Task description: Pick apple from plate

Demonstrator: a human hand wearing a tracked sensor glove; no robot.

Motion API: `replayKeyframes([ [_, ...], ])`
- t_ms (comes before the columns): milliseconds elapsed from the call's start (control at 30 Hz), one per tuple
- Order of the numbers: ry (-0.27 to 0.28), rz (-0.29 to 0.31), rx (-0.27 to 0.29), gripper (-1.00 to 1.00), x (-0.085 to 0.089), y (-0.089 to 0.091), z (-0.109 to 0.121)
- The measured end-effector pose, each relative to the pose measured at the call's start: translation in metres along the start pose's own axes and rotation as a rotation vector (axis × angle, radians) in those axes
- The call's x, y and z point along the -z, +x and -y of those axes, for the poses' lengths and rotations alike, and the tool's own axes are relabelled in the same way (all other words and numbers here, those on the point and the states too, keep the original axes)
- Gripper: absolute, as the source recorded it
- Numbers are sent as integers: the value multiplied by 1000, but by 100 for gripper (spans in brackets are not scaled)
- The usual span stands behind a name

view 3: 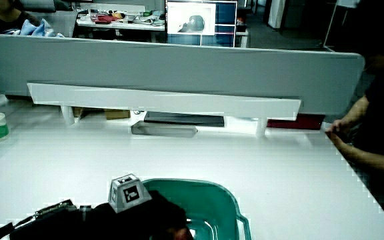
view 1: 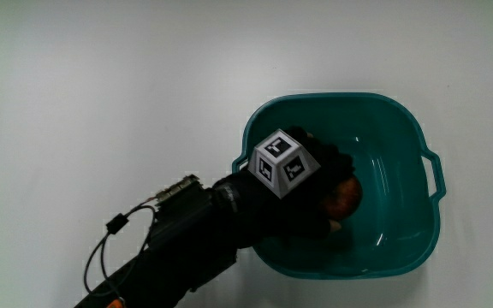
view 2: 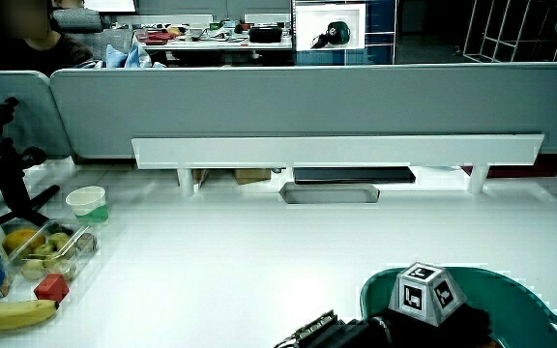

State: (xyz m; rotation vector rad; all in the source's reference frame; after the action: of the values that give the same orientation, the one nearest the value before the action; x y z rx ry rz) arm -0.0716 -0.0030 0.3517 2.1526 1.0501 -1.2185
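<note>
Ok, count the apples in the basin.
1. The apple lies in the teal basin, under the hand. The hand covers part of the basin floor, so another could be hidden.

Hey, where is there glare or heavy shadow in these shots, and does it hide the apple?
Main view: pale highlights streak the teal basin inside; the apple shows partly beside the hand. Side views: the white table is brightly lit, the hand reads as a dark mass, and the apple cannot be made out.
</note>
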Motion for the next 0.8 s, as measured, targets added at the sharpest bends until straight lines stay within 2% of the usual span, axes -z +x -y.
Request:
replayKeyframes([
  [33, -71, -131, -85, 0, -4, 10, -5],
  [67, -84, -190, -80, 0, -4, 15, -10],
  [100, -37, 4, -48, 0, 9, -2, -12],
  [133, -101, -220, -85, 0, 2, 14, -18],
  [167, -99, -96, -130, 0, 14, 0, -21],
  [200, -140, -184, -152, 0, 11, 7, -26],
  [233, -110, -116, -109, 0, 20, -2, -30],
  [267, -120, -121, -124, 0, 24, -3, -34],
  [300, -132, -182, -145, 0, 24, 2, -38],
  [367, -171, -124, -204, 0, 33, -4, -45],
  [400, -162, -124, -199, 0, 37, -4, -49],
  [433, -186, -188, -199, 0, 37, 0, -52],
  [533, -220, -175, -271, 0, 46, -6, -60],
  [633, -224, -210, -268, 0, 52, -9, -68],
  [667, -230, -218, -286, 0, 52, -7, -70],
  [800, -262, -221, -310, 0, 60, -9, -76],
])
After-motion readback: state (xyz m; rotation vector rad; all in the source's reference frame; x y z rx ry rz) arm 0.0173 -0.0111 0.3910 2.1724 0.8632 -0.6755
